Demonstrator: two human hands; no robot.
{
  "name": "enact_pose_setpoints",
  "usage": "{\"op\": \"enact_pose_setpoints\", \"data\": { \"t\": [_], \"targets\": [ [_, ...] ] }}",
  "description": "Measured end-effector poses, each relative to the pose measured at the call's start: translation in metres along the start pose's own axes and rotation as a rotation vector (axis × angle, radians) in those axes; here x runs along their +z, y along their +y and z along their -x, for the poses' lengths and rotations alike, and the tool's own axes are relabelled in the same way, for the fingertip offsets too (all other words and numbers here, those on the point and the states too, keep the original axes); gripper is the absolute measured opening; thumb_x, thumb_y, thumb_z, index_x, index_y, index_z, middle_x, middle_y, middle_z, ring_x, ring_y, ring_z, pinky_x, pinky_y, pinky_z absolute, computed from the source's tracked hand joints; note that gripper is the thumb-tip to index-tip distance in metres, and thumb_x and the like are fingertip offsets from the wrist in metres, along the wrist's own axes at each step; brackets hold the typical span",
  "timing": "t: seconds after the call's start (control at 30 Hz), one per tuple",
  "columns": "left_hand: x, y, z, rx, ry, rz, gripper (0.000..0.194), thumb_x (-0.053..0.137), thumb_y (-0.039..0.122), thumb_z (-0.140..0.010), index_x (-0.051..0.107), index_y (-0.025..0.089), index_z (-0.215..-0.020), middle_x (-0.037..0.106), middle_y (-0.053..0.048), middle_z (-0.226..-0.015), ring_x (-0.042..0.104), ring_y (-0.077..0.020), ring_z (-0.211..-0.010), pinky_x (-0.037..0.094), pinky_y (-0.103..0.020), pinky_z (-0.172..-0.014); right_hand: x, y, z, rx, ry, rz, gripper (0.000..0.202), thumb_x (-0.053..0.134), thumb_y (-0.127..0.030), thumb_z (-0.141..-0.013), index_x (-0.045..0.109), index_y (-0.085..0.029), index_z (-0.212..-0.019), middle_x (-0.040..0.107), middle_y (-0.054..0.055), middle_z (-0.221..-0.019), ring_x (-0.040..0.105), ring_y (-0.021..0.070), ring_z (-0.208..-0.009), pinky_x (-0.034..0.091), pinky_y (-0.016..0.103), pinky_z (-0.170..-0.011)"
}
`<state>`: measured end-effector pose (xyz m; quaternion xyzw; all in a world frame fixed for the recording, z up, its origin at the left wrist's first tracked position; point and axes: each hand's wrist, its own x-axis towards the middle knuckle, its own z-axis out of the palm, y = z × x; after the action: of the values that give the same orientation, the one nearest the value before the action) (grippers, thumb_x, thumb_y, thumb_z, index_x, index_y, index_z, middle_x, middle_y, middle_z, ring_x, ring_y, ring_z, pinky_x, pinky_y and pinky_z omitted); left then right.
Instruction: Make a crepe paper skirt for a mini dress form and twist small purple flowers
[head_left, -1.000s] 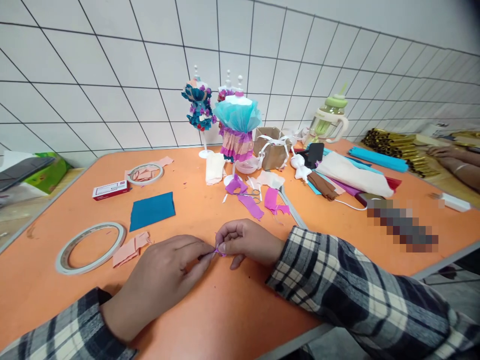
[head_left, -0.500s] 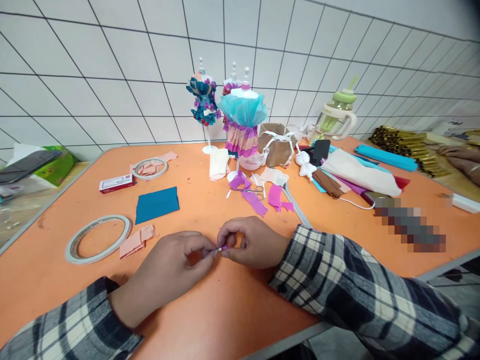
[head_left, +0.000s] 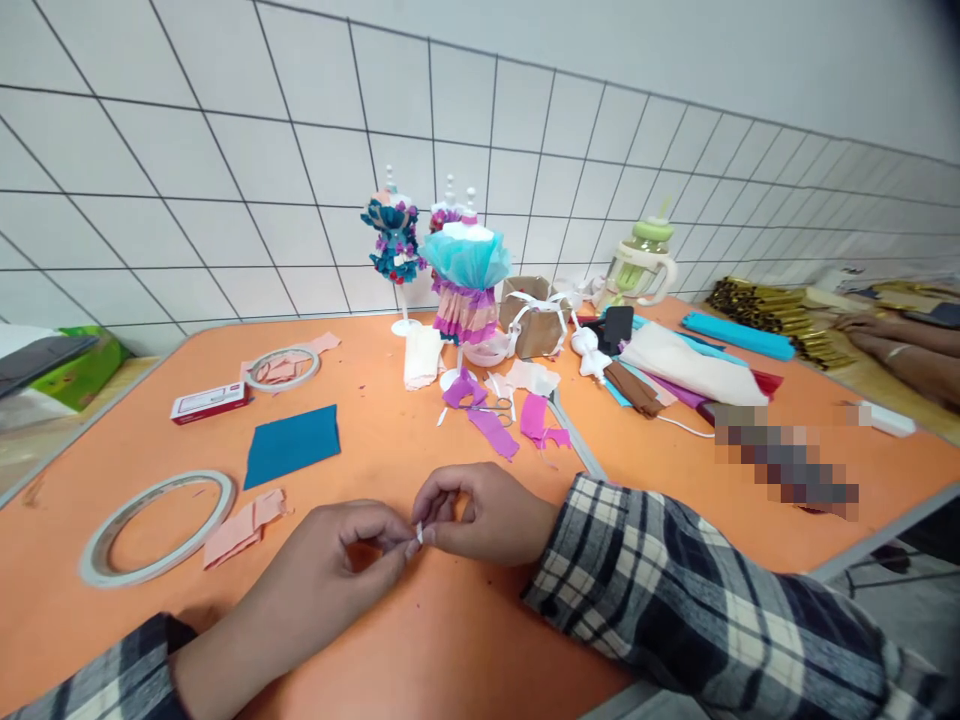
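Just above the near part of the table, my left hand [head_left: 330, 570] and my right hand [head_left: 491, 515] meet fingertip to fingertip. Both pinch a small white strip [head_left: 420, 534], mostly covered by the fingers. Beyond them lie purple crepe paper scraps [head_left: 491, 432], magenta pieces [head_left: 534, 418] and small scissors [head_left: 501, 408]. Left of my hands are a folded peach crepe paper piece [head_left: 244, 528], a large roll of tape [head_left: 97, 550] and a blue paper rectangle [head_left: 292, 445].
Small dress forms wear a turquoise and purple dress [head_left: 465, 265] and a dark blue one [head_left: 394, 240]. A brown bag [head_left: 541, 325], a green-lidded bottle [head_left: 637, 265] and crepe paper rolls [head_left: 686, 362] stand or lie behind. Another person's arm [head_left: 900, 355] rests at far right.
The view has tilted up and turned slightly right. My hands stay pinched together; the purple bit seen at my right fingertips is no longer visible, and the white strip shows more upright.
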<state>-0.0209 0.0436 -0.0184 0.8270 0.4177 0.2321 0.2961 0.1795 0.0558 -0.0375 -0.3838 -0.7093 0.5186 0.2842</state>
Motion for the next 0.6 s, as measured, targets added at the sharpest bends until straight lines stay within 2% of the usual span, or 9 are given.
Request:
{"op": "enact_pose_setpoints", "data": {
  "t": [0.3,0.37,0.47,0.5,0.6],
  "targets": [
    [0.003,-0.02,0.001,-0.058,-0.058,0.019,0.023,0.054,0.032,-0.084,0.071,0.024,-0.071,0.076,0.001,-0.07,0.071,-0.0181,-0.066,0.055,-0.022,-0.061,-0.004,-0.006,0.001,-0.073,-0.013,-0.002,0.006,0.064,-0.018,-0.081,0.065,-0.017,-0.087,0.066,0.0,-0.082,0.06,0.0102,-0.077,0.047,0.02,-0.07],
    [0.004,-0.026,0.002,-0.071,-0.07,0.015,0.023,0.054,0.034,-0.085,0.071,0.024,-0.072,0.076,0.0,-0.071,0.072,-0.0191,-0.067,0.056,-0.023,-0.062,-0.007,-0.008,0.003,-0.085,-0.011,0.028,0.014,0.066,-0.023,-0.082,0.066,-0.018,-0.096,0.068,0.001,-0.091,0.061,0.0114,-0.083,0.047,0.021,-0.072],
    [0.004,-0.032,0.004,-0.082,-0.066,0.002,0.024,0.055,0.037,-0.086,0.07,0.024,-0.072,0.076,-0.001,-0.072,0.071,-0.0201,-0.068,0.056,-0.023,-0.063,-0.012,-0.011,0.008,-0.123,0.089,0.097,0.04,0.069,-0.034,-0.082,0.06,-0.022,-0.119,0.068,0.003,-0.107,0.06,0.0139,-0.092,0.048,0.023,-0.074],
    [0.004,-0.034,0.005,-0.08,-0.067,-0.007,0.024,0.055,0.037,-0.086,0.07,0.024,-0.071,0.076,-0.001,-0.073,0.071,-0.0201,-0.069,0.057,-0.023,-0.064,-0.016,-0.012,0.01,-0.148,0.139,0.141,0.042,0.069,-0.035,-0.082,0.059,-0.022,-0.121,0.068,0.004,-0.109,0.06,0.0144,-0.092,0.048,0.024,-0.075],
    [0.002,-0.034,0.005,-0.039,-0.056,-0.058,0.024,0.056,0.039,-0.086,0.07,0.026,-0.07,0.077,0.0,-0.074,0.072,-0.0186,-0.068,0.057,-0.021,-0.063,-0.034,-0.01,0.028,-0.222,0.285,0.335,0.025,0.064,-0.032,-0.085,0.064,-0.021,-0.107,0.069,0.004,-0.102,0.06,0.0156,-0.09,0.047,0.028,-0.081]
  ]
}}
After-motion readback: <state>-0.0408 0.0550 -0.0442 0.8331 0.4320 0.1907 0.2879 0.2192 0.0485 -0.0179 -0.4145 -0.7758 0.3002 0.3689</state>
